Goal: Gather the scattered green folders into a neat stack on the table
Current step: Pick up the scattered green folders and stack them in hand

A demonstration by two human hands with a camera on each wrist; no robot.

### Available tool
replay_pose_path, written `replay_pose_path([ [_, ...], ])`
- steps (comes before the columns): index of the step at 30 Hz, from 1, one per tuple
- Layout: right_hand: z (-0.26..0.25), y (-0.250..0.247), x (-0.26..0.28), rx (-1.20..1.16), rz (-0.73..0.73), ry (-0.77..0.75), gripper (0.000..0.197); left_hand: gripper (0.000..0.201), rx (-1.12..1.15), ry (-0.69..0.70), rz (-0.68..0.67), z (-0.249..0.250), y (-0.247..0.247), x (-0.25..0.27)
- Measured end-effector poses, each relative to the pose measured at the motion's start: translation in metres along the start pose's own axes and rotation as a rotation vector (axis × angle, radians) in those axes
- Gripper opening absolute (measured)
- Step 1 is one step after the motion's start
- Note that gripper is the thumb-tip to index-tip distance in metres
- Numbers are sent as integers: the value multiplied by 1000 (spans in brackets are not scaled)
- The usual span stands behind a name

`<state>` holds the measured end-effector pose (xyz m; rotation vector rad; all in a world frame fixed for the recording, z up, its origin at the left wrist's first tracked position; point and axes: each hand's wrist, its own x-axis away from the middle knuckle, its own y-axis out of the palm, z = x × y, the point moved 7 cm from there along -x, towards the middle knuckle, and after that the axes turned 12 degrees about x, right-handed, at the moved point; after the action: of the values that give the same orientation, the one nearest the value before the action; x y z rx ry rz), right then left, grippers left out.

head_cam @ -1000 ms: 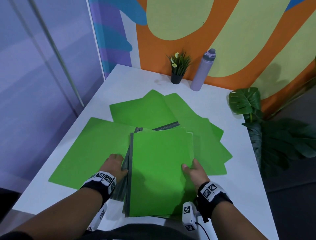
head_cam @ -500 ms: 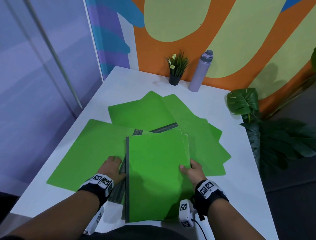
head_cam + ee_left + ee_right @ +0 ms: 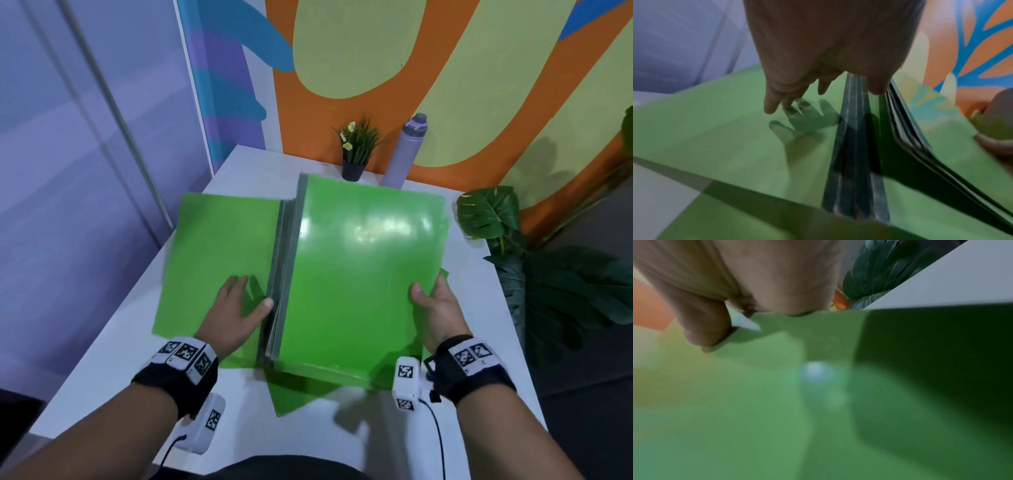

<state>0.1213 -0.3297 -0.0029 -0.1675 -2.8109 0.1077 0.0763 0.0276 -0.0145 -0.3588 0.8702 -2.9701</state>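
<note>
here, both hands (image 3: 236,308) (image 3: 435,308), lifted folder stack (image 3: 359,274)

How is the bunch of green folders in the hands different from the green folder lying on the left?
The bunch of folders is thick, with grey spines showing; the single folder is one thin sheet. The bunch is tilted up, held between the left hand and the right hand; the single folder lies flat on the table. Both are bright green.
</note>
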Motion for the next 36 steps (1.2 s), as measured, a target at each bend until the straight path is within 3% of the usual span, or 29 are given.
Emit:
replay_pose_path([
  [4,-30,2,-6,-157,-14,-76,87,89,332,112,-97,51,-11,18],
  [7,-37,13,-4,-218,-52,-127,69,87,599,140,-177,68,-15,31],
  [10,-33,20,-3,-219,-86,-148,113,72,734,120,-273,73,-14,38],
  [11,-30,22,-6,-215,-101,-161,116,71,762,102,-275,73,-15,38],
  [14,-34,31,-5,-200,-120,-171,88,63,819,80,-264,70,-16,37],
  [17,-40,39,-3,-194,-140,-161,101,73,815,68,-210,66,-20,31],
  [20,-39,42,-8,-211,-133,-156,90,54,856,80,-167,70,-27,28],
  [23,-36,42,-11,-160,-93,-146,98,46,861,143,-124,74,-36,24],
  [27,-31,39,-13,-104,-54,-116,81,34,861,176,3,75,-50,20],
  [32,-31,51,-8,-47,-82,-140,75,23,581,260,58,90,-39,30],
  [36,-40,58,-6,-29,-112,-241,69,22,501,202,257,67,-48,20],
])
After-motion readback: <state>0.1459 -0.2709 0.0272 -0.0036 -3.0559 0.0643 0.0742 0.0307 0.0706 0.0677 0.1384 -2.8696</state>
